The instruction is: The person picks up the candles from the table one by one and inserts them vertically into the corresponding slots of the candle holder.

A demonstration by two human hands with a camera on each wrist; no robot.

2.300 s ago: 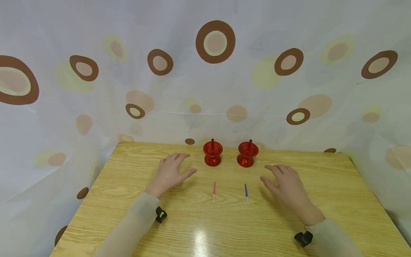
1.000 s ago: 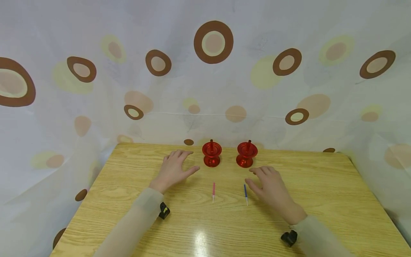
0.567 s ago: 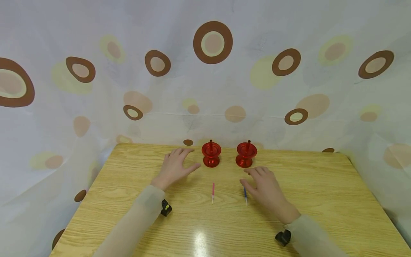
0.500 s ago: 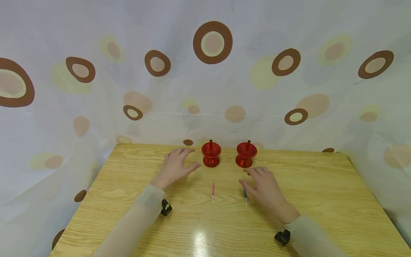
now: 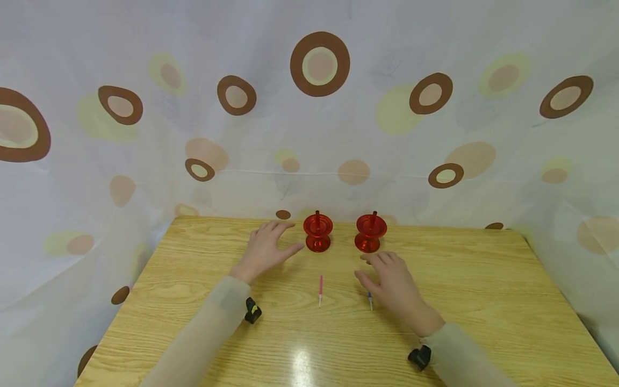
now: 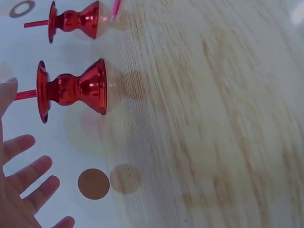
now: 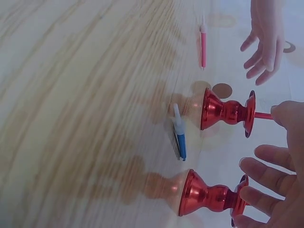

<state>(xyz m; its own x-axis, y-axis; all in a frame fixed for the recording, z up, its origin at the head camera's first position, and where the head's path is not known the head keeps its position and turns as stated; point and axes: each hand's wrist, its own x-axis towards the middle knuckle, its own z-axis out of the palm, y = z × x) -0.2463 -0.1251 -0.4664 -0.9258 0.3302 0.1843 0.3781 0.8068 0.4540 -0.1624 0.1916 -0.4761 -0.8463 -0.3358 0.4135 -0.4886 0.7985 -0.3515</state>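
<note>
Two red holders (image 5: 318,243) are set far on the table (image 5: 169,285), one pink candle (image 5: 321,286) and one blue candle (image 5: 369,296) nearer, left and right. Nothing is grasped by the left hand (image 5: 263,251) or right hand (image 5: 396,282), the latter now shifted left, partly hiding the blue candle.

A person wears long, plain cream sleeves (image 5: 193,336), with a small, blocky black device (image 5: 253,310) bearing a yellow-green mark behind the left hand (image 5: 264,251), nearer the tabletop's (image 5: 512,290) left edge, and a second black unit (image 5: 419,357) behind the right hand (image 5: 394,282).
</note>
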